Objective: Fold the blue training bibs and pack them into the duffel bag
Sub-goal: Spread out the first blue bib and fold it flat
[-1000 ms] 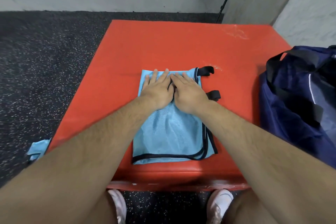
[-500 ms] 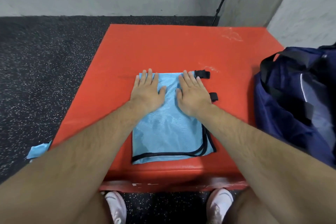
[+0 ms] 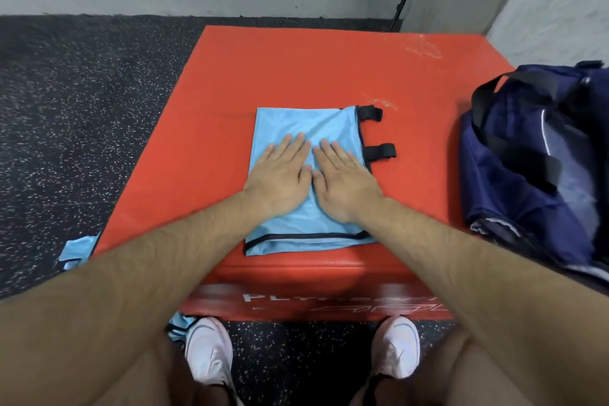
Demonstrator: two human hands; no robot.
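Observation:
A light blue training bib [image 3: 296, 123] with black trim lies folded into a rectangle on the red foam box [image 3: 230, 82], near its front edge. Two black strap loops [image 3: 379, 152] stick out from its right side. My left hand [image 3: 280, 175] and my right hand [image 3: 342, 178] lie flat side by side on the middle of the bib, fingers straight, pressing it down. The navy duffel bag [image 3: 527, 168] sits open on the box's right edge, black handles up.
More light blue bib fabric lies on the speckled black floor at the left [image 3: 77, 249] and by my left shoe [image 3: 179, 330]. A grey wall and a pillar stand behind the box. My white shoes [image 3: 395, 346] are at the box's front.
My hands came together from apart and slid back toward me along the bib, now resting on its middle. The camera has tipped downward, showing the box front and my shoes.

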